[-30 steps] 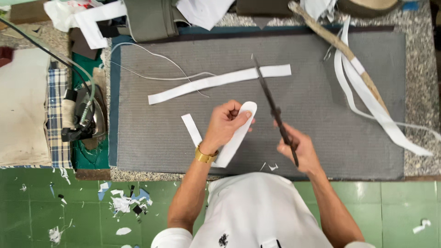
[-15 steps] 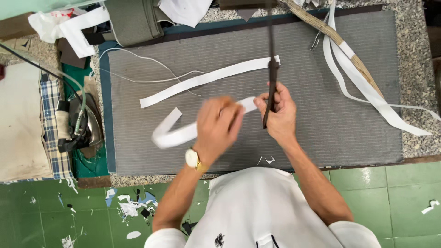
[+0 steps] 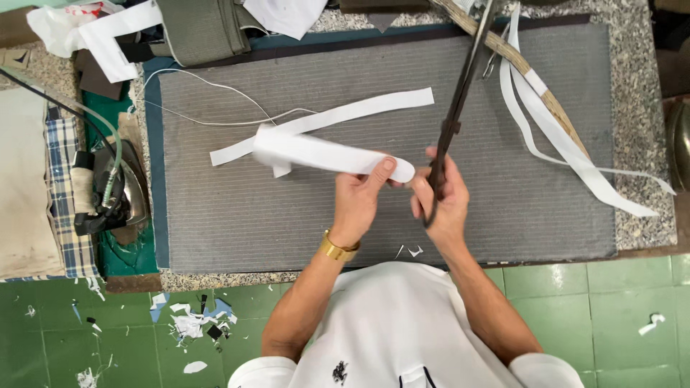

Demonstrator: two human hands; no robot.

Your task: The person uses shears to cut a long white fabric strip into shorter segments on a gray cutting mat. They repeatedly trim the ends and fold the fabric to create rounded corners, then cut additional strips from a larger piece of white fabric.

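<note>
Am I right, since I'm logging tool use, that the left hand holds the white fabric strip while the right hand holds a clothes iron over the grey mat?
Not quite. In the head view the right hand holds long dark scissors, not a clothes iron; the iron sits left of the grey mat. The left hand does hold the white fabric strip.

The white strip (image 3: 327, 153) pinched in the left hand (image 3: 359, 197) looks like stiff, matt woven cloth, and the scissors (image 3: 453, 122) in the right hand (image 3: 442, 201) are dark, dull metal. They are held over a grey mat (image 3: 287, 223) of ribbed, matt cloth, lying on a bench (image 3: 636, 108) of speckled, polished stone. At the left an iron (image 3: 126, 190) shows glossy metal, and the floor (image 3: 618, 309) is of smooth green tiles.
</note>
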